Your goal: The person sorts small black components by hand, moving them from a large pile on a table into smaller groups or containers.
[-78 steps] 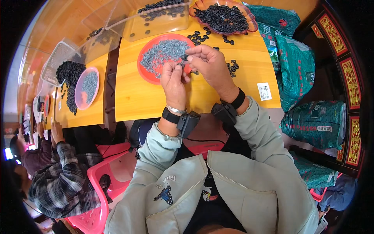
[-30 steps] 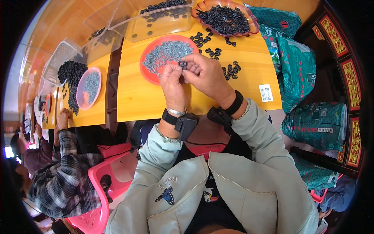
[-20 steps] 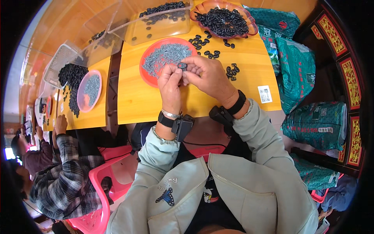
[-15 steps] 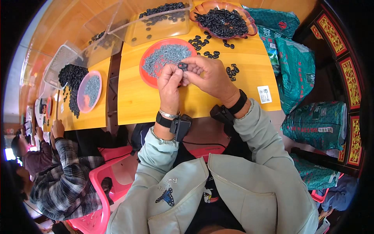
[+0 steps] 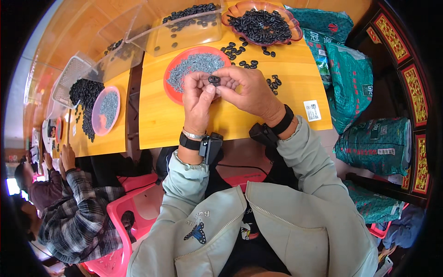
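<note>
Between the fingertips of my left hand [image 5: 198, 99] and my right hand [image 5: 247, 91] sits a small black oval part [image 5: 214, 80] with holes in it. Both hands are closed on it, thumbs pressed from the near side. They are held over the near right rim of a red plate [image 5: 171, 94] heaped with grey metal screws [image 5: 196, 64]. Loose black oval parts [image 5: 233, 50] lie on the yellow table just beyond my right hand. My curled fingers hide some of the plate, and whether a screw is in the held part cannot be made out.
An amber scalloped dish [image 5: 295, 33] of black parts stands at the back right. Clear plastic bins [image 5: 184, 39] are at the back left. Green sacks [image 5: 348, 83] stand right of the table. Leftward, a person in a plaid shirt [image 5: 87, 217] sits by a pink plate [image 5: 98, 127].
My left hand has shifted slightly left and its fingers have opened out a little behind the part. The black part is turned to show more of its face.
</note>
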The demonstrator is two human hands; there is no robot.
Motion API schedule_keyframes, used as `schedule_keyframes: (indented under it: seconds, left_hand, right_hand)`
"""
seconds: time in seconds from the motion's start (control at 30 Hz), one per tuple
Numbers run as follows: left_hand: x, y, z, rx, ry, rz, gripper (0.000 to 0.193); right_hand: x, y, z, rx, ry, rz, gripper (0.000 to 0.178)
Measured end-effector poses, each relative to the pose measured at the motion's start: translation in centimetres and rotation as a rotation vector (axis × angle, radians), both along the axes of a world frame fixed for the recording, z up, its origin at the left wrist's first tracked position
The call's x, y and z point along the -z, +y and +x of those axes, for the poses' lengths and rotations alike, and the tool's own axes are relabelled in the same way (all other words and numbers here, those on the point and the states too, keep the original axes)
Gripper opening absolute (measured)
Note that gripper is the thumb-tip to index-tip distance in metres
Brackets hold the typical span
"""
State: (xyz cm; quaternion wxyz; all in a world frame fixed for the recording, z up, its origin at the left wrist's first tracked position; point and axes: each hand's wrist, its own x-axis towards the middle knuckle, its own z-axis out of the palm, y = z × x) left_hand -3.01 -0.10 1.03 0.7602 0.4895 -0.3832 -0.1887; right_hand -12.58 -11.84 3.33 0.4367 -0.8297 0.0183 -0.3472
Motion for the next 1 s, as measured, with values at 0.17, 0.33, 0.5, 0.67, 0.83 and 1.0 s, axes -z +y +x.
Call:
schedule_keyframes:
  seconds: [0.17,0.33,0.5,0.67,0.83,1.0]
  left_hand:
    - [0.0,0.6,0.7,-0.012,-0.203,0.128,0.026]
    - [0.0,0.3,0.5,-0.007,-0.18,0.09,0.026]
    - [0.1,0.6,0.7,-0.1,-0.364,0.118,0.032]
    - [0.1,0.6,0.7,-0.141,-0.479,0.114,0.04]
    - [0.3,0.4,0.6,-0.175,-0.516,0.075,0.041]
    - [0.7,0.5,0.5,-0.227,-0.536,0.034,0.038]
  right_hand:
    - [-0.8,-0.1,-0.3,-0.013,0.028,-0.042,0.023]
    - [-0.8,0.0,-0.4,-0.017,-0.018,-0.061,0.022]
    - [-1.2,0.3,-0.5,-0.048,-0.015,0.01,0.023]
    - [-1.5,0.3,-0.8,-0.066,-0.018,0.029,0.023]
    - [-1.6,0.3,-1.0,-0.122,-0.003,0.125,0.022]
    - [-1.7,0.6,-1.1,-0.207,0.087,0.335,0.023]
